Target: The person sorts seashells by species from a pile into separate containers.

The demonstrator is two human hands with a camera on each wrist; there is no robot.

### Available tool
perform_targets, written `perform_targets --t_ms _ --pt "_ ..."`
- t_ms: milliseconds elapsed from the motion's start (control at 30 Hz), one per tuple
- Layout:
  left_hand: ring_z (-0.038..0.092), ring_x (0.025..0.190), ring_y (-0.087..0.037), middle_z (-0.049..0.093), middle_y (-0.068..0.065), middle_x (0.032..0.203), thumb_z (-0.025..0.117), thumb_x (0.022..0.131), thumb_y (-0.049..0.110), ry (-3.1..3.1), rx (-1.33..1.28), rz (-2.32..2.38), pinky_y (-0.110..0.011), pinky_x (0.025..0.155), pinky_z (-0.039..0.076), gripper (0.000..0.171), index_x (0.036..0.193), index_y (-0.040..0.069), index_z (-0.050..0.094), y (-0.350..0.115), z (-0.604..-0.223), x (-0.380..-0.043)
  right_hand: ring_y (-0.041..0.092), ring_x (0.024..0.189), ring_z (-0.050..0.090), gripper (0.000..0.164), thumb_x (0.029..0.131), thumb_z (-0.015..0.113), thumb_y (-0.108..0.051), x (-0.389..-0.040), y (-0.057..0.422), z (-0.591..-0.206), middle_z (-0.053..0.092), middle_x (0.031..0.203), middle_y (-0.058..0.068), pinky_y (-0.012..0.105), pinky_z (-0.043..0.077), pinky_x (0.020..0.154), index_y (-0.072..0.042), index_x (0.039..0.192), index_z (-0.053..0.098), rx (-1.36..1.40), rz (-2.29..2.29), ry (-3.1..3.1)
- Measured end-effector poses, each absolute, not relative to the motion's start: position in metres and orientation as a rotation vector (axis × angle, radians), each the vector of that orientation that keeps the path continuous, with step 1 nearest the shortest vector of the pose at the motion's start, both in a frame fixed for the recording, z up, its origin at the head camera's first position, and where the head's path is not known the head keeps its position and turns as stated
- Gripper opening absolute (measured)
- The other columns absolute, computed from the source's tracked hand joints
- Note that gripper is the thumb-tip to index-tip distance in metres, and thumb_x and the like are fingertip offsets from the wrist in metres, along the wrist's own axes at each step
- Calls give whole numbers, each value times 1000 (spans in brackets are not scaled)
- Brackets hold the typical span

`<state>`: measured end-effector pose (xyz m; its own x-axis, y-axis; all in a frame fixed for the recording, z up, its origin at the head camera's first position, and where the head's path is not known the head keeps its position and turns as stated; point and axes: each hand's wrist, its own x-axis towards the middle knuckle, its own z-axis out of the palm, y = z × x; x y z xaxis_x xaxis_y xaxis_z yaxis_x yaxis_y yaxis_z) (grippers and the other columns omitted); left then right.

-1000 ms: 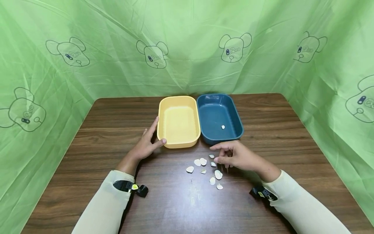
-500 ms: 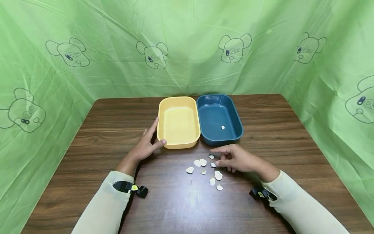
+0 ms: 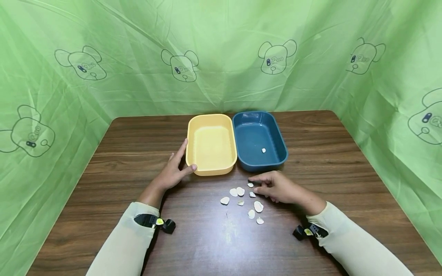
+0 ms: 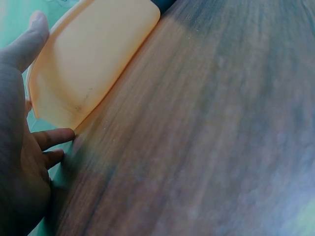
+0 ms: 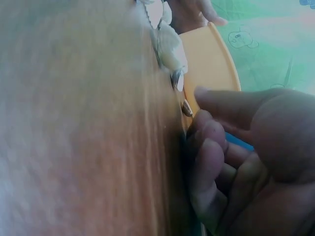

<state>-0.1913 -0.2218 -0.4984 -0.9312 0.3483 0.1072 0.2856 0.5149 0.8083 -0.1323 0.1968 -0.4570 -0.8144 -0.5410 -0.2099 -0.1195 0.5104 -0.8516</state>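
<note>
My left hand (image 3: 171, 172) rests against the yellow bin (image 3: 211, 171), its fingers along the left side and the thumb over the front left corner of the rim. In the left wrist view the straight fingers (image 4: 54, 138) touch the wall low down. My right hand (image 3: 283, 188) hovers low over the table, index finger reaching out and thumb apart from it. A small seashell (image 3: 250, 185) lies just below the index fingertip, and another seashell (image 3: 252, 194) is right at the thumb tip. In the right wrist view nothing shows between thumb and fingers; the other fingers are bent.
Several more white seashells (image 3: 258, 207) lie scattered on the wooden table (image 3: 193, 237). Beside the yellow bin stands a blue bin (image 3: 257, 134) with one small white seashell (image 3: 264, 150) in it. A green curtain (image 3: 221, 57) hangs round the table's back and sides.
The right hand has lowered slightly toward the near seashells, and its thumb and index finger have shifted a little. The left hand stays on the yellow bin; the seashells lie as before.
</note>
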Motion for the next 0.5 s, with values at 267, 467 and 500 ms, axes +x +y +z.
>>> perform_targets --t_ms 267,467,500 --pt "15 170 -46 19 -6 184 73 101 55 2682 570 1441 -72 133 -8 104 177 39 5 -225 -508 -196 4 42 45 36 101 78 -11 -132 193 -464 50 59 -7 22 40 40 -8 137 77 -528 -1252 2375" --pt "17 169 -46 18 -10 184 72 101 58 2685 596 1445 -73 133 -8 105 178 32 6 -222 -503 -192 4 41 47 31 99 79 -11 -130 191 -466 52 60 -8 22 40 40 -8 131 81 -520 -1253 2434" --pt "17 169 -46 18 -11 184 72 101 57 2685 594 1444 -73 133 -7 105 178 32 6 -222 -502 -192 4 42 47 31 99 79 -10 -130 190 -466 53 61 -7 21 40 40 -7 130 81 -518 -1255 2439"
